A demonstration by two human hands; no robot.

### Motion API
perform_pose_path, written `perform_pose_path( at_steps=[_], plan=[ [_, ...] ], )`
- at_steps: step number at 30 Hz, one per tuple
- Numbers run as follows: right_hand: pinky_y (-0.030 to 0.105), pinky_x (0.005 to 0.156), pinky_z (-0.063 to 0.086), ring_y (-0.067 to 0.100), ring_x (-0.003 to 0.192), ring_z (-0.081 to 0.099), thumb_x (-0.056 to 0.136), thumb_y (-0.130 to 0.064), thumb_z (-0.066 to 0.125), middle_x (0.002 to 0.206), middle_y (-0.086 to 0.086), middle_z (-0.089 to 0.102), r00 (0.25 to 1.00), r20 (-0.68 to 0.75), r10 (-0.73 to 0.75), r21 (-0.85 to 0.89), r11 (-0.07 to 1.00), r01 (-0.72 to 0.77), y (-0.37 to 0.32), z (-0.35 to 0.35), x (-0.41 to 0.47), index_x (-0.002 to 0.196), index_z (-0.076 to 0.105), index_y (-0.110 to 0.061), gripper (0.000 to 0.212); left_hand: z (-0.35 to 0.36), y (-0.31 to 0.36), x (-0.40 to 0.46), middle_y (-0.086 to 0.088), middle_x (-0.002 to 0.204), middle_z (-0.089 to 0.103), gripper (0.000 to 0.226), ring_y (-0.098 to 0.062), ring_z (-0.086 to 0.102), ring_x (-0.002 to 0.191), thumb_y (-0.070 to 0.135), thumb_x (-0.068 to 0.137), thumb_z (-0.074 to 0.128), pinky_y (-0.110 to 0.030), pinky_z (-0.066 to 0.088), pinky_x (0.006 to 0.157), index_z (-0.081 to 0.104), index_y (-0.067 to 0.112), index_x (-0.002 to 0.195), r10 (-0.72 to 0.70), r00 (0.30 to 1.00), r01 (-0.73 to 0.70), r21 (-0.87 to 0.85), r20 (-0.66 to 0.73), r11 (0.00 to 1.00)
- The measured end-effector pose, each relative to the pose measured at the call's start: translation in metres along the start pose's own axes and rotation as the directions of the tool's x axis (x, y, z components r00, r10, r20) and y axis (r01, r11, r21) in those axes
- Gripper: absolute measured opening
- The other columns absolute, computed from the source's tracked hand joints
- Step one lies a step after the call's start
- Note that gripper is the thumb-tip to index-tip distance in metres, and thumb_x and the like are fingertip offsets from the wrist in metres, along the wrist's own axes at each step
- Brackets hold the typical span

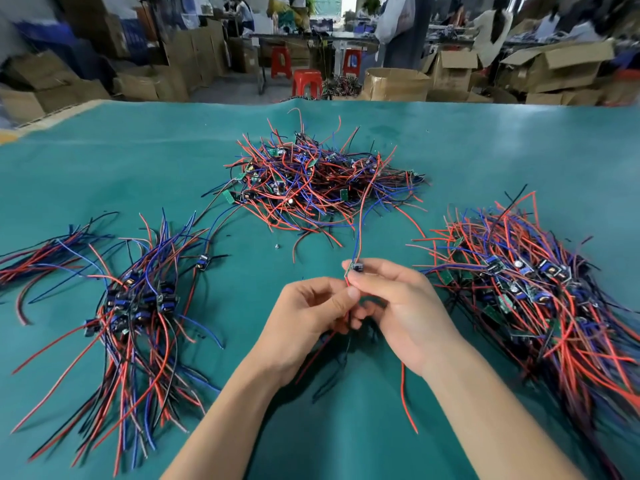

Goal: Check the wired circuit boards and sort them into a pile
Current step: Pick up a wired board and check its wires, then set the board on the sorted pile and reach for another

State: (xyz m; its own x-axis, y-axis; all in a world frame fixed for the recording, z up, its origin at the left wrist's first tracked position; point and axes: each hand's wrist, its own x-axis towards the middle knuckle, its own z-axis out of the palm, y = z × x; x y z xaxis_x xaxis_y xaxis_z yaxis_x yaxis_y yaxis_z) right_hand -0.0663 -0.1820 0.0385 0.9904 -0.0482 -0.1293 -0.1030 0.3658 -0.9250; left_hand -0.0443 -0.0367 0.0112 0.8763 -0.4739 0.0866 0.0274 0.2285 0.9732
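Observation:
A small wired circuit board (356, 266) with red and blue leads is held up over the middle of the green table (104, 174). My right hand (398, 306) pinches the board between thumb and fingers. My left hand (308, 313) grips the board's wires just below it. Its long leads trail up toward the tangled middle pile (322, 178) of boards. An aligned pile of boards (138, 306) lies at the left and a larger pile (533, 282) lies at the right.
A single loose board (202, 262) lies between the left and middle piles, and a tiny loose part (277, 245) sits in front of the middle pile. Beyond the table's far edge are cardboard boxes (394, 83), red stools (306, 81) and people at benches.

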Motion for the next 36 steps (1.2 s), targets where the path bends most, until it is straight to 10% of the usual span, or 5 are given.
perform_pose_path(
  at_steps=[4, 9, 23, 28, 36],
  plan=[
    [0.029, 0.064, 0.036, 0.014, 0.067, 0.062, 0.082, -0.002, 0.070, 0.083, 0.002, 0.072, 0.999, -0.043, -0.004, -0.092, 0.996, 0.000, 0.001, -0.006, 0.003, 0.090, 0.081, -0.016, 0.019, -0.001, -0.004, 0.003, -0.003, 0.060, 0.055, 0.030, -0.012, 0.044, 0.051, 0.028, 0.091, 0.066, -0.019, 0.036, 0.051, 0.066, 0.000, 0.082, -0.012, 0.998, 0.013, 0.022, -0.057, 1.000],
    [0.032, 0.069, 0.039, 0.019, 0.069, 0.060, 0.063, -0.037, 0.084, 0.081, 0.011, 0.071, 0.992, -0.069, -0.103, -0.118, 0.989, 0.094, -0.001, -0.012, 0.004, 0.092, 0.079, -0.003, 0.045, 0.001, -0.002, 0.002, 0.000, 0.053, 0.048, 0.029, -0.009, 0.038, 0.047, 0.032, 0.091, 0.063, -0.016, 0.034, 0.047, 0.072, 0.006, 0.084, -0.006, 0.999, 0.012, 0.120, -0.048, 0.993],
    [0.026, 0.059, 0.036, 0.012, 0.056, 0.052, 0.081, -0.014, 0.081, 0.062, -0.001, 0.064, 0.975, -0.182, -0.128, -0.190, 0.977, 0.093, 0.007, -0.018, 0.010, 0.071, 0.080, -0.014, 0.010, 0.002, 0.002, -0.001, 0.007, 0.046, 0.037, 0.035, -0.010, 0.029, 0.044, 0.040, 0.089, 0.062, -0.019, 0.025, 0.044, 0.072, 0.006, 0.086, 0.012, 0.998, 0.005, 0.252, -0.065, 0.968],
    [0.024, 0.060, 0.046, 0.004, 0.052, 0.051, 0.081, -0.014, 0.084, 0.058, -0.012, 0.064, 0.797, -0.414, -0.440, -0.455, 0.858, 0.237, -0.002, -0.044, 0.023, 0.067, 0.075, -0.017, 0.017, 0.003, 0.005, -0.003, 0.000, 0.050, 0.028, 0.031, -0.014, 0.021, 0.048, 0.039, 0.090, 0.064, -0.029, 0.018, 0.047, 0.073, 0.012, 0.078, -0.024, 1.000, 0.022, 0.273, 0.006, 0.962],
    [0.030, 0.079, 0.054, 0.014, 0.071, 0.066, 0.081, -0.027, 0.077, 0.079, -0.005, 0.070, 0.599, -0.366, -0.712, -0.739, 0.614, 0.278, -0.004, -0.064, 0.030, 0.077, 0.074, -0.028, 0.004, 0.004, 0.008, -0.005, -0.004, 0.054, 0.024, 0.033, -0.021, 0.016, 0.053, 0.038, 0.092, 0.063, -0.030, 0.014, 0.048, 0.071, 0.010, 0.077, -0.048, 0.997, 0.026, 0.305, 0.063, 0.952]
  ],
)
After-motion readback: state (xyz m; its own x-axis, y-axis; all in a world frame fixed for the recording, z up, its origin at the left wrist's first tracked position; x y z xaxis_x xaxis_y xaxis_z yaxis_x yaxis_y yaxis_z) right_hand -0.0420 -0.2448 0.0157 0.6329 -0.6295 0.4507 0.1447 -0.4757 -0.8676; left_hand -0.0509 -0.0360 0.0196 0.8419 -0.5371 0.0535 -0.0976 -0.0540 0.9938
